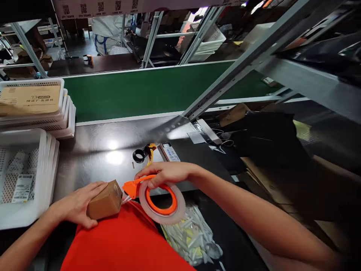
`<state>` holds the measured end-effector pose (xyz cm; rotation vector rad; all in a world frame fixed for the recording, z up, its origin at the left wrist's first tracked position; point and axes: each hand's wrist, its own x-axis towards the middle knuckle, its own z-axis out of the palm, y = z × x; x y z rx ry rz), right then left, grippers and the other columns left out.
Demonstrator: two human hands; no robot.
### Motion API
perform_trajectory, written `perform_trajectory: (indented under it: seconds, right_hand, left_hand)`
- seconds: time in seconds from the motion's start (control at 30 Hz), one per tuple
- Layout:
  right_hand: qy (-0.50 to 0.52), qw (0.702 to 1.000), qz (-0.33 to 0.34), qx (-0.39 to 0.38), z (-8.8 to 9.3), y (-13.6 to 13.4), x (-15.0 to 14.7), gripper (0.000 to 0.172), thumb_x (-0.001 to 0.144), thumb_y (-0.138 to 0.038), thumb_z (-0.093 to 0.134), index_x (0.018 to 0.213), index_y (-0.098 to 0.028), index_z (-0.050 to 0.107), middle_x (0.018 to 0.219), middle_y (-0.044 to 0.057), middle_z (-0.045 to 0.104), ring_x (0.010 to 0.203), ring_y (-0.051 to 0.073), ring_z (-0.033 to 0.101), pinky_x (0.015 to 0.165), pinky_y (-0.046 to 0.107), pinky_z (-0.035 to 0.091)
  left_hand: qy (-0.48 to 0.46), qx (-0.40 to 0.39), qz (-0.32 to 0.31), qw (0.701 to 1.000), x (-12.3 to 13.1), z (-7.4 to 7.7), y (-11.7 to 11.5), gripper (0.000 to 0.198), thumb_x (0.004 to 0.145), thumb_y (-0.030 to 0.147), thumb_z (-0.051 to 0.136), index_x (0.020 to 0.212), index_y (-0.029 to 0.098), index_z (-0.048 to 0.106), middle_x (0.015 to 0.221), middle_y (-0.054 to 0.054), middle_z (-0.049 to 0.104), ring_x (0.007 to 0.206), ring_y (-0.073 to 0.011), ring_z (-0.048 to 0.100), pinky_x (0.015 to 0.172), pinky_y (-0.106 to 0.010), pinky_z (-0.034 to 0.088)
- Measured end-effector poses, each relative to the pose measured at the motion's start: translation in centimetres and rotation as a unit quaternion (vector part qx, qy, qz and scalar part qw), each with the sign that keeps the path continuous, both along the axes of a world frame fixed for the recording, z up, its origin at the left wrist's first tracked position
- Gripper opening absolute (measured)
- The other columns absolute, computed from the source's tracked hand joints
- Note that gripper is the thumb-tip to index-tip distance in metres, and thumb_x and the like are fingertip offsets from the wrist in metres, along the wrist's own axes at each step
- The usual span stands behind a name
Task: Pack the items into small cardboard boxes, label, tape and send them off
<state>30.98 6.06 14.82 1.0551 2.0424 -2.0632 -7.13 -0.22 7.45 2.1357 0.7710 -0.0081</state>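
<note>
My left hand (77,205) grips a small brown cardboard box (105,201) at the near edge of the dark table, fingers wrapped over its top and side. My right hand (166,174) is closed on an orange tape dispenser (132,187) that carries a roll of clear tape (162,202) with an orange core. The dispenser's nose sits right beside the box's right end. Below both hands lies the red fabric (124,241) of my clothing.
White perforated trays (28,177) stack at the left, one holding a flat cardboard pack (29,99). A black ring (138,155) and a small white device (170,152) lie mid-table. A bag of white parts (191,237) lies below the tape. A green conveyor belt (146,90) runs behind; metal struts (225,82) cross on the right.
</note>
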Motion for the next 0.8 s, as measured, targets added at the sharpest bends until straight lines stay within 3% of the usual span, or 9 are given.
perform_trajectory:
  seconds: [0.1,0.27,0.43,0.53,0.63,0.8]
  right_hand:
    - [0.008,0.997,0.012,-0.072,0.2,0.2,0.1,0.051,0.084,-0.041,0.074,0.128,-0.015,0.077,0.104,0.005,0.077,0.084,0.016,0.064,0.07,0.022,0.05]
    - [-0.004,0.994,-0.011,-0.106,0.8,0.8,-0.2,0.051,0.079,-0.042,0.082,0.122,-0.014,0.08,0.106,0.006,0.079,0.09,0.019,0.068,0.08,0.024,0.054]
    - [-0.013,0.995,-0.026,-0.097,2.2,0.8,-0.1,0.051,0.078,-0.044,0.084,0.118,-0.014,0.081,0.107,0.006,0.079,0.094,0.02,0.071,0.085,0.025,0.056]
    - [-0.005,0.999,-0.012,-0.031,3.4,-0.3,0.1,0.05,0.087,-0.046,0.076,0.127,-0.016,0.078,0.117,0.006,0.078,0.105,0.023,0.071,0.092,0.028,0.055]
    - [-0.013,0.995,0.029,0.093,4.2,-1.7,-0.2,0.05,0.092,-0.043,0.072,0.137,-0.021,0.074,0.123,0.009,0.077,0.111,0.026,0.07,0.097,0.031,0.053]
    - [-0.095,0.965,0.09,0.227,4.0,-3.1,-1.3,0.055,0.095,-0.042,0.071,0.148,-0.03,0.067,0.108,0.009,0.072,0.089,0.023,0.069,0.083,0.031,0.052]
  left_hand:
    - [-0.002,-0.009,-0.006,1.0,0.0,0.4,-0.5,0.12,0.07,0.025,0.083,0.172,0.024,0.021,0.174,-0.015,0.037,0.158,-0.0364,0.039,0.132,-0.051,0.034]
    - [-0.012,0.022,-0.01,1.0,0.0,0.7,-0.9,0.121,0.071,0.025,0.082,0.173,0.029,0.017,0.172,-0.012,0.04,0.155,-0.0356,0.045,0.129,-0.051,0.04]
    - [-0.023,0.183,0.045,0.982,-1.0,-0.3,-2.6,0.127,0.071,0.029,0.082,0.173,0.027,0.008,0.168,-0.019,0.044,0.149,-0.0407,0.051,0.121,-0.053,0.049]
    - [-0.025,0.29,0.095,0.952,-1.6,-0.7,-3.7,0.123,0.074,0.033,0.08,0.173,0.027,0.007,0.167,-0.022,0.044,0.145,-0.0447,0.053,0.115,-0.058,0.052]
    - [-0.015,0.311,0.09,0.946,-2.2,-0.8,-4.0,0.121,0.076,0.035,0.079,0.173,0.025,0.008,0.166,-0.023,0.045,0.144,-0.0444,0.053,0.113,-0.058,0.053]
    - [-0.008,0.313,0.069,0.947,-3.2,-1.4,-2.9,0.125,0.075,0.031,0.081,0.173,0.023,0.005,0.164,-0.025,0.044,0.143,-0.046,0.053,0.113,-0.061,0.05]
